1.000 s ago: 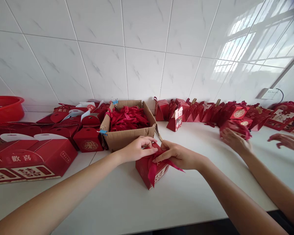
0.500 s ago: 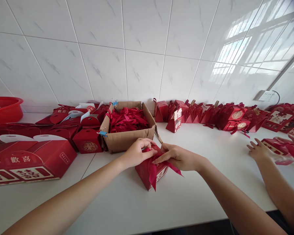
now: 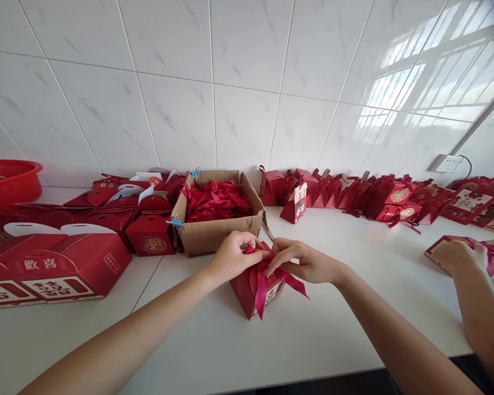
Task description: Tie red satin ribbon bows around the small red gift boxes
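Note:
A small red gift box (image 3: 242, 292) stands on the white table in front of me, with a crimson ribbon (image 3: 262, 291) tied at its top. The ribbon's two tails hang over the near side and toward the right. My left hand (image 3: 239, 257) pinches the ribbon at the left of the knot, thumb against fingers. From the right, my right hand (image 3: 302, 260) has its fingers closed on the ribbon at the knot. The knot itself is partly hidden by my fingers.
Behind the box stands a cardboard box (image 3: 218, 235) of loose ribbons. Red gift boxes (image 3: 94, 263) crowd the left, near a red basin (image 3: 12, 184); more boxes (image 3: 321, 189) line the wall. At right, another person's hands (image 3: 463, 255) handle a red box (image 3: 440, 247).
My hands stay at the knot, the right fingers shifting slightly on the ribbon. The other person's near hand has moved right and onto their box. The view has shifted slightly.

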### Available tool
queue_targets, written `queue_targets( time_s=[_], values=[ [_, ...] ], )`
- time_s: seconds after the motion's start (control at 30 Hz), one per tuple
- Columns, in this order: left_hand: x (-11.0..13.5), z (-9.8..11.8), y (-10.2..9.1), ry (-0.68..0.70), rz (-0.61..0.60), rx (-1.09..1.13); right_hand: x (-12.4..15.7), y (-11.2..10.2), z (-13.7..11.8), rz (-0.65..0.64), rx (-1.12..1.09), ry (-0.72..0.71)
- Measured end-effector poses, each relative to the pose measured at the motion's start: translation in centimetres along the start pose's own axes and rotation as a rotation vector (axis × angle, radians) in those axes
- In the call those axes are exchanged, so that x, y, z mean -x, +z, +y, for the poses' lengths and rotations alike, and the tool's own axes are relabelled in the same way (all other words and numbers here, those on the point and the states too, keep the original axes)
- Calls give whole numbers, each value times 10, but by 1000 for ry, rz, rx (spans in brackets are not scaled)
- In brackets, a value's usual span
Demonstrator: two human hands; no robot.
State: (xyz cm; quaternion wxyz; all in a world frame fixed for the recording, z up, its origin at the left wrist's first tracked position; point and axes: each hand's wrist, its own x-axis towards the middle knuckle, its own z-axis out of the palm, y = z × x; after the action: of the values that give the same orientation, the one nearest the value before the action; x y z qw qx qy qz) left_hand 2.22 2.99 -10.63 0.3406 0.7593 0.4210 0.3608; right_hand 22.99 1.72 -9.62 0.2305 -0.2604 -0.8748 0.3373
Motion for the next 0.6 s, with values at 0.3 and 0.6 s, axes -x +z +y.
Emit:
queue_targets(
  time_s=[0.3,0.6],
  values=[
    [2,-4,0,9,-18,-23,-10,6,3,135,-564,102],
    [3,-8,2,25,5,-19,-25,19,8,323,-533,200]
  ],
)
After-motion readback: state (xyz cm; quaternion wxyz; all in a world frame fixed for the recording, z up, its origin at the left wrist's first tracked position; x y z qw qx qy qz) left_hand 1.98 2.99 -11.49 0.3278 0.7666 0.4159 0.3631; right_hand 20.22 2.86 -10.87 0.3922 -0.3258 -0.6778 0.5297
